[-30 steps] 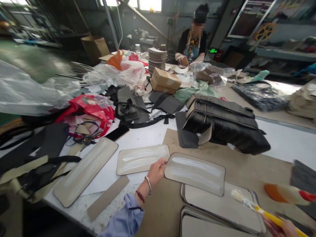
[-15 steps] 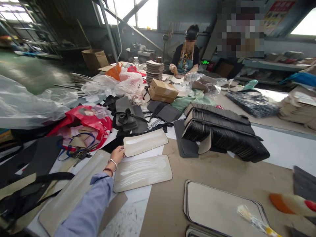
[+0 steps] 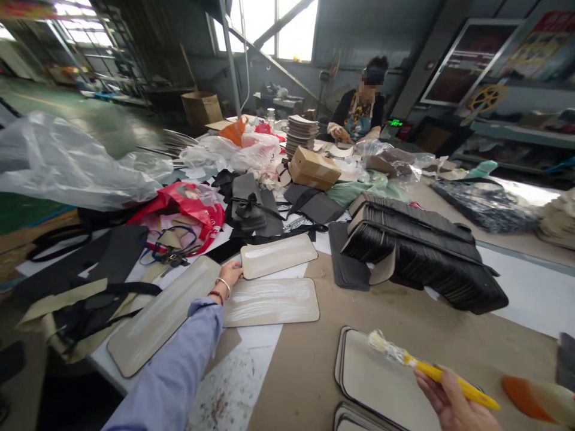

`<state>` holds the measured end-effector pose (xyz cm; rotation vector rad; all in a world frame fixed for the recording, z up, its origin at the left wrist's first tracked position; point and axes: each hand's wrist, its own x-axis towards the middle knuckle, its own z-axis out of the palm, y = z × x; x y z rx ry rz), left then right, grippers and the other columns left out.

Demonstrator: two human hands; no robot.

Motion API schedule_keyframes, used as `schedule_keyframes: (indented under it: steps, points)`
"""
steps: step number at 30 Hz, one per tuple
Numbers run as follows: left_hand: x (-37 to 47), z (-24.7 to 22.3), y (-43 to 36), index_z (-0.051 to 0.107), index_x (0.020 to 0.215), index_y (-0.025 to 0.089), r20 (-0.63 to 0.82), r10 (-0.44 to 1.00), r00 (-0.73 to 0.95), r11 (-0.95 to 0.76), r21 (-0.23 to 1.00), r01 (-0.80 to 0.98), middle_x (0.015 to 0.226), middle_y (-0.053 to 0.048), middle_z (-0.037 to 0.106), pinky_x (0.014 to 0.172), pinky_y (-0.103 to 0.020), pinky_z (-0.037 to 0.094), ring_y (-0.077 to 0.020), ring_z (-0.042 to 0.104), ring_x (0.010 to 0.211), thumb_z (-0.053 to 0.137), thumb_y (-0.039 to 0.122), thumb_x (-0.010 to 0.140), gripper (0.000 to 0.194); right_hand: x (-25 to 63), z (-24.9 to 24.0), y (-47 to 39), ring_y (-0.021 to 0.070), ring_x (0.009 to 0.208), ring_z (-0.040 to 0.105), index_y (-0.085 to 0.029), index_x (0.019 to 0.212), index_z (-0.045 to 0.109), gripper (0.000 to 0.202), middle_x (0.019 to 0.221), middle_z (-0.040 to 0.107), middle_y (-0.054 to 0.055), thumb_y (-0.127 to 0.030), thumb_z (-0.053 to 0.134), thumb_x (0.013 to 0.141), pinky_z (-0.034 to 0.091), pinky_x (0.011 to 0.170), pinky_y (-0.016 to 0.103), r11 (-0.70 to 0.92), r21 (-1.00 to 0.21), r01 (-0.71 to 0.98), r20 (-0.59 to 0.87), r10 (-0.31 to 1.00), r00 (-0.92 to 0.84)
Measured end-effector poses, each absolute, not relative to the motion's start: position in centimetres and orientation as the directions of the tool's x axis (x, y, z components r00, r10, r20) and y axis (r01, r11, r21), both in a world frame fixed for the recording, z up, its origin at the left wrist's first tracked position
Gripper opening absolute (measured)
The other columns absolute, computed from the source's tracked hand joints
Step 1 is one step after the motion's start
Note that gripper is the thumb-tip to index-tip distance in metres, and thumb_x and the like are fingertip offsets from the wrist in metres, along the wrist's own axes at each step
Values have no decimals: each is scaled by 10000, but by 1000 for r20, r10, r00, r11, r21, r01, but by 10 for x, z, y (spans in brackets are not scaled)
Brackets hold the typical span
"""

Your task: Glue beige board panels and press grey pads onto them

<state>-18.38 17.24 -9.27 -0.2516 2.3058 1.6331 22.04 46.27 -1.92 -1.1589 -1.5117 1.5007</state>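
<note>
Cluttered worktable (image 3: pixel 236 374) bore one stack of plain panels (image 3: pixel 381 374); one streaked panel (image 3: pixel 279 256) beyond a streaked neighbour (image 3: pixel 274 302), which it could have smeared if dragged nearer; left hand (image 3: pixel 231 275) at the farther one's left end, grip unclear; right hand (image 3: pixel 458 402), clasped round one yellow brush (image 3: pixel 430 370).

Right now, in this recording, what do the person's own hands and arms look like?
The left hand is ungloved, with a silver bangle, a dark red bracelet and a long blue sleeve. The right hand is ungloved too; its sleeve is out of view.
</note>
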Motion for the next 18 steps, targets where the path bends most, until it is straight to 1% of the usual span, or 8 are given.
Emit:
schedule_keyframes:
  steps: [1,2,4,6,9,12,16,18]
  points:
    - [-184,-93,172,602,809,101,-345,30,-938,337,887,-316,445,49,512,408,-158,333,-76,484,435,583,77,645,167,192,-14,453,248,736,672,-152,793,613,415,802,691,140,-507,717,604,592,693,326,-167,-983,75,-183,898,-399]
    - [-185,-94,172,606,804,102,-348,28,-937,338,886,-319,442,50,508,407,-158,328,-76,483,437,587,74,644,163,163,-8,442,219,710,671,-139,818,600,459,771,694,117,-496,747,571,587,696,291,-245,-969,43,-240,872,-426]
    - [-187,-95,170,610,793,106,-355,27,-934,345,881,-325,434,53,501,402,-159,321,-79,484,436,595,71,643,154,105,0,418,180,672,666,-127,876,578,550,734,696,80,-501,772,522,577,653,229,-314,-949,24,-282,814,-507]
    - [-191,-97,168,612,774,114,-362,31,-932,353,876,-328,429,54,497,399,-163,322,-85,490,437,601,70,641,141,51,3,397,167,667,664,-122,899,571,576,727,696,64,-511,765,521,567,639,207,-318,-947,44,-278,743,-609]
    - [-196,-100,164,611,747,123,-363,45,-931,362,874,-324,425,57,494,406,-167,330,-86,494,440,591,61,643,123,-20,-2,371,172,656,665,-122,874,577,565,699,692,48,-524,752,518,564,631,220,-279,-959,55,-235,669,-706]
    - [-199,-106,163,608,739,131,-362,57,-930,365,875,-318,419,65,486,412,-173,338,-84,483,424,565,56,648,125,-84,-13,346,188,636,665,-123,794,590,521,638,682,45,-526,747,505,566,631,256,-285,-956,61,-235,629,-741]
    - [-203,-123,165,602,714,147,-341,59,-938,369,881,-297,438,72,488,437,-180,356,-83,483,430,545,64,643,124,-150,-36,316,195,623,664,-142,665,579,424,557,659,42,-526,712,546,560,658,285,-318,-943,101,-278,580,-766]
    - [-204,-132,166,602,714,154,-327,46,-944,377,881,-286,454,73,491,453,-184,356,-83,480,439,546,78,644,118,-167,-51,313,203,611,662,-156,627,565,406,534,650,41,-544,675,578,558,649,300,-262,-953,150,-277,562,-779]
